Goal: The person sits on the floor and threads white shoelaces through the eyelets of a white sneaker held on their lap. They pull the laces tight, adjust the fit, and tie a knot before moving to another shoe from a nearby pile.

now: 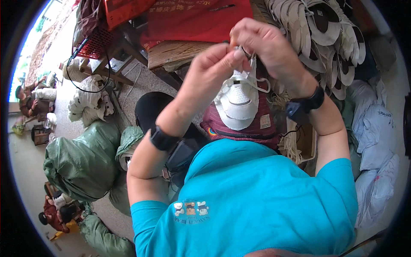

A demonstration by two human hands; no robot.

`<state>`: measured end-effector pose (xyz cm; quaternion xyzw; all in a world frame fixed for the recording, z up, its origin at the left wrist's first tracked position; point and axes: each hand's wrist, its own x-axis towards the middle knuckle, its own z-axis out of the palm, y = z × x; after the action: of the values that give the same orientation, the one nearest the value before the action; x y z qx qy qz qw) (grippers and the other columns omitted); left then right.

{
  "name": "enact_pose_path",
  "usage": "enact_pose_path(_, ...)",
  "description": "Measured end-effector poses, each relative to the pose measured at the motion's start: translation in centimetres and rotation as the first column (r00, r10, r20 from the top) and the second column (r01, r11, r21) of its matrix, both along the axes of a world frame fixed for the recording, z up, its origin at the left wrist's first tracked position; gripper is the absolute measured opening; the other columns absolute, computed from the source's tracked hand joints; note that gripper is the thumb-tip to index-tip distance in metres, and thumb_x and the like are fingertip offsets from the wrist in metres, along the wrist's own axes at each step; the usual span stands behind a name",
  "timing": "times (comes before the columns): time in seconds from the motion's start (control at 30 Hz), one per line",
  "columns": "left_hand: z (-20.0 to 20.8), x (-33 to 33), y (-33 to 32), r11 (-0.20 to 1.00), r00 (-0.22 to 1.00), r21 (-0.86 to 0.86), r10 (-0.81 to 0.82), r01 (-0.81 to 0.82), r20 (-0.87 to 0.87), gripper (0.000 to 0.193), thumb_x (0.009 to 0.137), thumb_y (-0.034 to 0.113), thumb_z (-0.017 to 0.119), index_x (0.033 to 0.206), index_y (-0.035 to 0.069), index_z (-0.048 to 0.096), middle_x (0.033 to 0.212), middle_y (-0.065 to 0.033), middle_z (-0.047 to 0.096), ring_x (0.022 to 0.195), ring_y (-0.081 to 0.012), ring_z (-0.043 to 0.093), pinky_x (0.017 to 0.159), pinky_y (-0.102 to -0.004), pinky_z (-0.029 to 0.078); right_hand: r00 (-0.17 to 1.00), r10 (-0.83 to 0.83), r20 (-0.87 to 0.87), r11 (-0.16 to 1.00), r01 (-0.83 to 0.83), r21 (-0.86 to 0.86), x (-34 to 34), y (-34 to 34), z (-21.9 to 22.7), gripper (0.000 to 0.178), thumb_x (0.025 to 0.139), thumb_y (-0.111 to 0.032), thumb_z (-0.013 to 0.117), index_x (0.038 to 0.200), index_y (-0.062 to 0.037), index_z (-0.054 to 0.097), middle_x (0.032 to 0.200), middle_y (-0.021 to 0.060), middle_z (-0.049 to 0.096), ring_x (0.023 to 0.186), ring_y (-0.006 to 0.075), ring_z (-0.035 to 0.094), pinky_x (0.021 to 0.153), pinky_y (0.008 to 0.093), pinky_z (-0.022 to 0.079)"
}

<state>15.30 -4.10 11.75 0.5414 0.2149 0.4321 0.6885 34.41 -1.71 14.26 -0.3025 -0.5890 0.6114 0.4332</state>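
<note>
Two bare hands meet above the person's lap, fingertips pinched together. The left hand (pixel 216 64) and the right hand (pixel 261 43) both grip thin white laces (pixel 253 64) at the top of a white shoe upper (pixel 238 99), with a small orange tip showing between the right fingers. The upper hangs just below the hands, over a maroon quilted cushion (pixel 257 126); its front is perforated mesh, rounded at the toe, soft and unstiffened. Each wrist carries a black band. A turquoise shirt (pixel 257 201) fills the foreground. Stacked white uppers with dark linings (pixel 325 30) fan out at the upper right, and bulging green sacks (pixel 81 160) sit on the floor to the left.
</note>
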Motion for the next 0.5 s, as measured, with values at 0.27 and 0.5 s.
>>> enact_pose_path(0.27,6.6,-3.2,2.6,0.973,0.937,0.076,0.189,-0.220,0.294,0.032,0.109,0.023,0.044,0.101,-0.002,0.062,0.088,-0.0036,0.060,0.067,-0.0060,0.045,0.064,-0.0202,0.041,0.970,0.242,0.013,0.969,-0.242,0.050,-2.7,0.1,2.8,0.037,0.107,-0.036,0.048,0.101,-0.0038,0.064,0.084,-0.0013,0.060,0.075,0.0050,0.053,0.075,0.0237,0.048)
enact_pose_path(0.5,-9.8,-3.7,-2.7,0.845,0.702,0.498,0.475,-0.194,-0.531,0.017,0.084,0.005,0.076,0.096,0.006,0.064,0.087,0.0007,0.057,0.067,-0.0060,0.051,0.058,-0.0223,0.042,0.938,0.286,-0.195,0.954,-0.298,-0.036,-1.9,0.6,6.0,0.020,0.104,-0.020,0.052,0.094,-0.0048,0.061,0.068,-0.0049,0.043,0.055,0.0051,0.034,0.051,0.0222,0.031)
